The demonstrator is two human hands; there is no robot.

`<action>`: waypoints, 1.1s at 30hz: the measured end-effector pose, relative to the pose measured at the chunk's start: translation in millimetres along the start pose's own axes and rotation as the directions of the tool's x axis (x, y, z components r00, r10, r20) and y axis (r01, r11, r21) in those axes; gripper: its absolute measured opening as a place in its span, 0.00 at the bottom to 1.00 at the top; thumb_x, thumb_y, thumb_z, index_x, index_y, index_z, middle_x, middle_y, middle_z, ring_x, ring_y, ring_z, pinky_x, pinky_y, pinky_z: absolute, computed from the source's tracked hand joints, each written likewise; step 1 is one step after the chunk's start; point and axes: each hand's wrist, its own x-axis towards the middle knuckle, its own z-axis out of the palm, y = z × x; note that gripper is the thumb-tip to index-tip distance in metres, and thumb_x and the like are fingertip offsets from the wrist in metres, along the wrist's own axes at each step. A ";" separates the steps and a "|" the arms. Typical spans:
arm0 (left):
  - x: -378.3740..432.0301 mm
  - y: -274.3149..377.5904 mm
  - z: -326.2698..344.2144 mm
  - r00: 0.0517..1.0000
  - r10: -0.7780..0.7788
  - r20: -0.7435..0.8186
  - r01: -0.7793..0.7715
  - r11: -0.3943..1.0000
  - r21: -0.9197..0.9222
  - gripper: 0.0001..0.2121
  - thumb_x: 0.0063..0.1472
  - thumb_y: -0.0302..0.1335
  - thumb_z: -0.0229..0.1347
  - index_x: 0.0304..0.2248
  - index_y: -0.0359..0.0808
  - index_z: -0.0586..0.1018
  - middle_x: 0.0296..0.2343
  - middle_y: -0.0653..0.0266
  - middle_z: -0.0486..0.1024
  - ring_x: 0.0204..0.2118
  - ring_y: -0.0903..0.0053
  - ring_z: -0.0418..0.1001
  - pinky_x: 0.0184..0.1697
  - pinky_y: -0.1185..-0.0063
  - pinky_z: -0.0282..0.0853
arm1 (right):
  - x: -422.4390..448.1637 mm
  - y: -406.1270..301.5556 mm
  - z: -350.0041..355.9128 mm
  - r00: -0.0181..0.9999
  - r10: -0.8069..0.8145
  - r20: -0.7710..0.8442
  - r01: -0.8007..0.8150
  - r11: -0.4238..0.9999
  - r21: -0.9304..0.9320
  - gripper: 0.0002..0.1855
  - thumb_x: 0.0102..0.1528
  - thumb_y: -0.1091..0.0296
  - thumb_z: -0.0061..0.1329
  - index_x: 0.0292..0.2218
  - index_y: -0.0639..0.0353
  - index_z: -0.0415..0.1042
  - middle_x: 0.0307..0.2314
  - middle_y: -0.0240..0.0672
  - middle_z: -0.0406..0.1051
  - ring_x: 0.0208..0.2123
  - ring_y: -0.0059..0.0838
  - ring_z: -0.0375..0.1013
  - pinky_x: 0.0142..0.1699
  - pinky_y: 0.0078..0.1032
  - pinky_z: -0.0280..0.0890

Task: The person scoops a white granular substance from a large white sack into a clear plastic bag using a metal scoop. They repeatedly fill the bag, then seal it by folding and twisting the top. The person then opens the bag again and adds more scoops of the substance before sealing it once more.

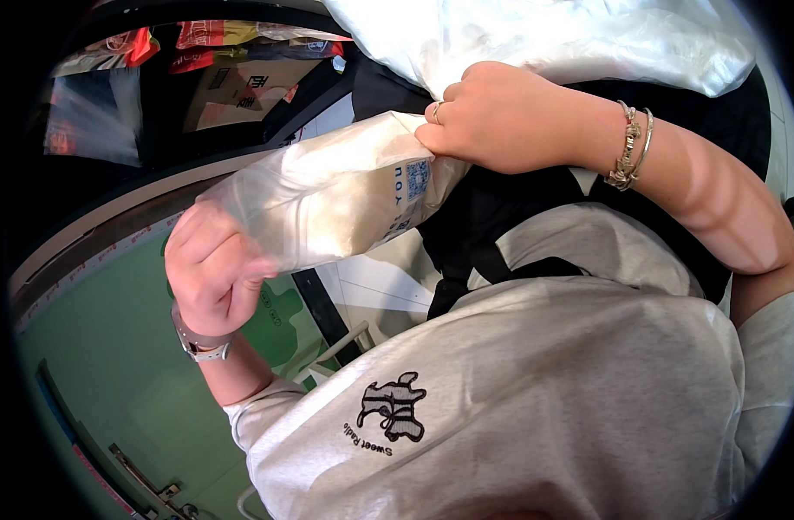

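Note:
A partly clear plastic packet [319, 201] with pale contents is stretched between my two hands. It bears blue print and a printed code near its right end. My left hand [208, 260], with a watch at the wrist, grips the transparent left end, its fingers curled over the film. My right hand [501, 117], wearing a ring and bracelets, pinches the packet's upper right end. Just beyond that hand lies a large, crumpled white translucent plastic bag [566, 39]; whether the fingers also touch it, I cannot tell.
At the upper left, a dark shelf holds colourful plastic-wrapped packages [221, 42], a clear film pouch [95, 117] and a printed cardboard box [254, 91]. A green panel [111, 364] with metal hardware runs along the left. Pale floor tiles [387, 279] show below the packet.

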 end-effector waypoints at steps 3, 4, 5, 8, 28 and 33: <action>-8.1 -2.9 -3.6 1.000 -0.022 0.014 0.021 0.999 0.034 0.10 0.49 0.34 0.56 0.19 0.37 0.74 0.18 0.64 0.67 0.20 0.66 0.64 0.24 0.74 0.58 | -9.5 2.0 4.7 0.990 0.082 -0.115 -0.049 0.964 0.262 0.08 0.54 0.64 0.45 0.26 0.57 0.63 0.20 0.33 0.68 0.24 0.36 0.70 0.28 0.29 0.63; -14.1 -1.9 -7.9 0.998 -0.056 0.025 0.055 0.998 0.042 0.10 0.49 0.34 0.56 0.19 0.37 0.74 0.18 0.63 0.68 0.21 0.66 0.65 0.25 0.74 0.59 | -11.3 2.2 3.9 0.985 0.110 -0.135 -0.059 0.941 0.333 0.08 0.53 0.65 0.46 0.26 0.57 0.63 0.19 0.33 0.68 0.24 0.36 0.69 0.28 0.29 0.62; -18.7 0.3 -12.7 0.995 -0.090 0.036 0.088 0.995 0.051 0.10 0.50 0.34 0.56 0.20 0.36 0.75 0.19 0.63 0.69 0.21 0.65 0.66 0.25 0.74 0.60 | -12.9 2.5 1.5 0.979 0.138 -0.152 -0.067 0.913 0.402 0.08 0.53 0.66 0.46 0.26 0.57 0.64 0.18 0.33 0.67 0.24 0.36 0.69 0.28 0.29 0.62; -24.9 -0.7 -16.3 0.983 -0.174 0.058 0.171 0.984 0.054 0.11 0.51 0.35 0.56 0.20 0.35 0.75 0.20 0.62 0.70 0.23 0.64 0.67 0.28 0.73 0.63 | -16.7 4.9 -5.4 0.966 0.175 -0.191 -0.050 0.850 0.524 0.07 0.53 0.68 0.47 0.25 0.57 0.65 0.17 0.33 0.66 0.23 0.36 0.68 0.27 0.29 0.60; -6.4 11.2 -27.9 0.997 -0.045 0.057 0.047 0.998 -0.029 0.12 0.49 0.34 0.57 0.18 0.35 0.71 0.17 0.64 0.66 0.19 0.66 0.64 0.24 0.73 0.60 | -17.8 1.1 37.8 0.992 0.106 -0.073 -0.078 0.946 0.314 0.14 0.55 0.52 0.44 0.30 0.55 0.65 0.21 0.35 0.67 0.26 0.38 0.71 0.29 0.31 0.65; -22.2 9.5 -28.8 0.991 -0.126 0.037 0.128 0.989 -0.069 0.13 0.54 0.33 0.55 0.18 0.34 0.70 0.15 0.64 0.64 0.18 0.67 0.62 0.25 0.74 0.60 | -15.6 -0.1 39.1 0.979 0.155 -0.130 -0.075 0.876 0.477 0.06 0.55 0.64 0.44 0.27 0.54 0.68 0.21 0.31 0.69 0.26 0.35 0.70 0.30 0.31 0.63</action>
